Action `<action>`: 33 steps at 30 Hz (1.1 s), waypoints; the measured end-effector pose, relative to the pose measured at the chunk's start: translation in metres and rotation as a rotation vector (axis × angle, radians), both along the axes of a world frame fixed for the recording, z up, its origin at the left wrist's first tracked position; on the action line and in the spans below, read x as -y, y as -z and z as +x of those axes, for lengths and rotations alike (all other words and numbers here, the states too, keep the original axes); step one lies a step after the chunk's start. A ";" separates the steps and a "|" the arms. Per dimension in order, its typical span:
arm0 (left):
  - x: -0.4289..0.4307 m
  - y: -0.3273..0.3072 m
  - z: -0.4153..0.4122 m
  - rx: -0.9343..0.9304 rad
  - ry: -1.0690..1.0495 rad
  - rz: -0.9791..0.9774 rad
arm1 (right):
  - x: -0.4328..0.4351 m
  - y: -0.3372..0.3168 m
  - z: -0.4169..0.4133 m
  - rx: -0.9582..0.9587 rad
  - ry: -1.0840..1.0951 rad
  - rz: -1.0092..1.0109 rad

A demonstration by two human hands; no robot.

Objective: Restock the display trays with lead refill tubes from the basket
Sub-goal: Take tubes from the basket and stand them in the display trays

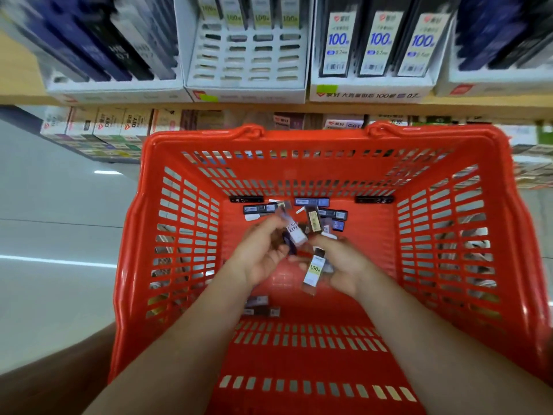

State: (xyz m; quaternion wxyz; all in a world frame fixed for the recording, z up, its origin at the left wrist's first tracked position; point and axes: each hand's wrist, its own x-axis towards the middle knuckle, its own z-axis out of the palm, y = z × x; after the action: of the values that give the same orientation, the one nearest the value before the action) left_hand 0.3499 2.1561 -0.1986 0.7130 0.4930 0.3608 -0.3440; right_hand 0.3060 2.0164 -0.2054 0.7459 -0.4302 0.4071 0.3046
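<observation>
Basket [299, 136]: red, slotted, and your one landmark. It sits just below the shelf [21, 73] edge, so a lift from it to the trays is short.
Left hand [263, 260]: low inside the basket, fingers curled round a white-and-purple HB tube [294, 232] that sticks out toward the far wall.
Right hand [344, 265]: beside the left one, pinching a 100-count tube [313, 272] label-up, likely so you can read it and match it to a tray. A brown tube stands near its fingertips; whether it is gripped I cannot tell.
Loose tubes [311, 202]: scattered on the basket floor by the far wall, with a few more under your left wrist.
Slotted tray [248, 61]: beyond the basket's far rim, mostly bare slots, and probably the one to fill.
Full tray [371, 92]: beyond the rim's right end, 0.7 packs upright.
</observation>
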 end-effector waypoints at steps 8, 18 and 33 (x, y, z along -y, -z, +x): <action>0.004 -0.038 0.004 0.196 0.079 -0.065 | -0.002 -0.047 0.005 0.061 0.053 0.004; 0.007 -0.137 0.015 0.413 0.003 -0.109 | 0.010 -0.135 -0.002 0.404 -0.053 -0.037; -0.010 -0.292 0.043 0.921 0.624 0.386 | 0.017 -0.247 0.009 0.742 -0.052 -0.318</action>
State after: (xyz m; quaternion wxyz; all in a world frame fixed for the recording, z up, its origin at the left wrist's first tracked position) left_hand 0.3931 2.1664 0.0935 0.5587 0.7955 -0.0918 -0.2161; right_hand 0.3152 1.9990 0.0418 0.7585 -0.6311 0.1411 0.0807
